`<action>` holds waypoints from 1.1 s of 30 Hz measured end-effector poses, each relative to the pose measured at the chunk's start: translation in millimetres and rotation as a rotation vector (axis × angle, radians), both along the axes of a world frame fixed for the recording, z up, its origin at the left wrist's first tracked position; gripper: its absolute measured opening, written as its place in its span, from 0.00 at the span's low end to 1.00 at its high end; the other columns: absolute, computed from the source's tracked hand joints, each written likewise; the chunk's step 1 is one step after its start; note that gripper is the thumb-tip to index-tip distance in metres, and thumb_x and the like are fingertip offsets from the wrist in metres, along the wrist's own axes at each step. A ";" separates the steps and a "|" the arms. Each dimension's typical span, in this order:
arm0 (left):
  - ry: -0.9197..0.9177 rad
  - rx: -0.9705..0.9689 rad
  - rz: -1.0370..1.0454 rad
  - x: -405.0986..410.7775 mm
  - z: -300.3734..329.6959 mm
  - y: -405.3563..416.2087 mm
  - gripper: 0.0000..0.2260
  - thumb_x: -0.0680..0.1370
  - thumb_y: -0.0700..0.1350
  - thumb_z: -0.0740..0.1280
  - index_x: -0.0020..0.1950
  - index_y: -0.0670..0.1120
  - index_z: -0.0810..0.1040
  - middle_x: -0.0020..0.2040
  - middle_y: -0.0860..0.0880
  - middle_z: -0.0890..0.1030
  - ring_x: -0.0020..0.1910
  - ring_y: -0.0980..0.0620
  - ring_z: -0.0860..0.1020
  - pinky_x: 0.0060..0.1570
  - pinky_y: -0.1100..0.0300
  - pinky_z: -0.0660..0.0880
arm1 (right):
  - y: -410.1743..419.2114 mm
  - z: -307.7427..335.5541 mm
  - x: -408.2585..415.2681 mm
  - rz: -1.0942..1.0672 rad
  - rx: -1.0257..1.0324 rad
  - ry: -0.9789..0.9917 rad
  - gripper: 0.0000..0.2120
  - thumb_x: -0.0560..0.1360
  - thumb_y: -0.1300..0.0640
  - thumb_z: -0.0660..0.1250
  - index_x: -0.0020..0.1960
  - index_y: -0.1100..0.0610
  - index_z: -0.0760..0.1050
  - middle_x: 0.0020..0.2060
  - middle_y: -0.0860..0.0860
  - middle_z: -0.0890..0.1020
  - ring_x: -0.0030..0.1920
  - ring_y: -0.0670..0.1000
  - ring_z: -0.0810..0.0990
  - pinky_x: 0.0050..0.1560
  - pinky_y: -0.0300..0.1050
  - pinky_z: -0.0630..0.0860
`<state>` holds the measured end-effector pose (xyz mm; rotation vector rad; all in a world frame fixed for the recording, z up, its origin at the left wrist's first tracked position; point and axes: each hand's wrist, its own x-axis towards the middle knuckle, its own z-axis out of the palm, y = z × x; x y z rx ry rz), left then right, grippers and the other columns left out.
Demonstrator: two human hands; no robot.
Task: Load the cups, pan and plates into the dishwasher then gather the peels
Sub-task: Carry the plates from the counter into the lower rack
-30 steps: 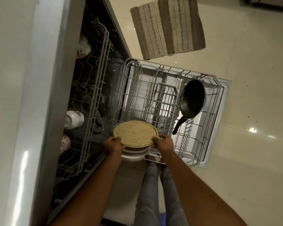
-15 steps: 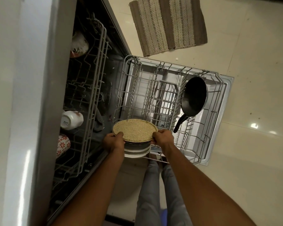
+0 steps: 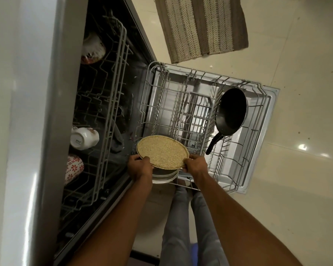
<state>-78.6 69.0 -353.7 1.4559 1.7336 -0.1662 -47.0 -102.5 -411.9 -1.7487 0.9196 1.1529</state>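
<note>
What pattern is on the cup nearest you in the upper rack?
Red flowers on white, on the cup, seen in the head view.

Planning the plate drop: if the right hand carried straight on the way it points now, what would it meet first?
Probably the wire tines of the lower rack, just beyond the right hand gripping the plate stack; the pan sits further right. Depth is unclear.

1. one view only, from a camera worn on the person's head.
2. it looks steeply down and forward, past both forearms, onto the pulled-out lower rack [image 3: 200, 116] and open dishwasher door [image 3: 265, 135].
3. the wide angle takes in the floor [image 3: 296, 54] and bends straight edges; the hands [image 3: 140, 167] sit near frame centre.
</note>
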 end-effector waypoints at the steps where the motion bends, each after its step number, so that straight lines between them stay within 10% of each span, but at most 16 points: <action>1: 0.013 -0.005 0.010 0.0 -6.9 4.9 0.10 0.76 0.32 0.69 0.57 0.39 0.77 0.48 0.38 0.83 0.36 0.42 0.82 0.22 0.65 0.75 | 1.1 -0.4 -0.1 -0.027 0.018 0.004 0.07 0.78 0.65 0.69 0.56 0.64 0.82 0.42 0.63 0.86 0.36 0.58 0.85 0.48 0.60 0.85; 6: 0.022 0.033 0.043 14.3 -23.6 25.0 0.09 0.77 0.30 0.65 0.55 0.37 0.80 0.43 0.37 0.82 0.26 0.50 0.76 0.24 0.61 0.76 | 9.5 2.1 5.3 -0.124 0.161 0.030 0.08 0.81 0.64 0.68 0.58 0.66 0.79 0.31 0.56 0.81 0.25 0.48 0.78 0.33 0.42 0.81; 12: 0.128 0.007 0.009 18.1 -52.1 46.3 0.08 0.74 0.36 0.66 0.46 0.39 0.85 0.41 0.39 0.85 0.41 0.39 0.85 0.43 0.47 0.84 | 21.9 0.7 7.9 -0.011 0.143 0.002 0.08 0.81 0.63 0.66 0.51 0.68 0.80 0.32 0.56 0.82 0.29 0.51 0.79 0.43 0.52 0.82; 19: 0.110 0.008 -0.049 12.4 -38.2 31.7 0.10 0.75 0.33 0.66 0.51 0.40 0.85 0.47 0.39 0.85 0.46 0.40 0.84 0.49 0.43 0.83 | 18.0 6.2 5.7 0.085 0.106 -0.034 0.09 0.80 0.66 0.66 0.43 0.61 0.81 0.34 0.58 0.84 0.31 0.52 0.81 0.43 0.55 0.84; 23: 0.113 0.001 -0.135 5.2 -22.7 14.2 0.11 0.75 0.35 0.65 0.37 0.50 0.79 0.45 0.44 0.85 0.44 0.41 0.84 0.49 0.45 0.83 | 9.3 20.1 6.1 0.137 0.105 -0.068 0.07 0.80 0.65 0.66 0.50 0.61 0.83 0.38 0.59 0.85 0.33 0.51 0.82 0.41 0.50 0.85; 28: 0.060 -0.040 -0.318 2.6 13.0 -10.7 0.12 0.73 0.39 0.65 0.34 0.54 0.79 0.43 0.47 0.85 0.43 0.41 0.84 0.50 0.45 0.82 | -5.0 45.4 4.4 0.149 0.112 -0.081 0.13 0.77 0.65 0.67 0.38 0.51 0.80 0.34 0.55 0.84 0.36 0.55 0.83 0.49 0.65 0.84; 33: -0.016 -0.130 -0.554 0.0 82.2 -41.6 0.11 0.76 0.33 0.66 0.38 0.47 0.80 0.41 0.45 0.83 0.46 0.41 0.82 0.52 0.46 0.81 | -27.6 116.7 9.6 0.253 0.100 -0.164 0.15 0.80 0.64 0.66 0.39 0.49 0.76 0.40 0.56 0.85 0.41 0.55 0.84 0.49 0.53 0.84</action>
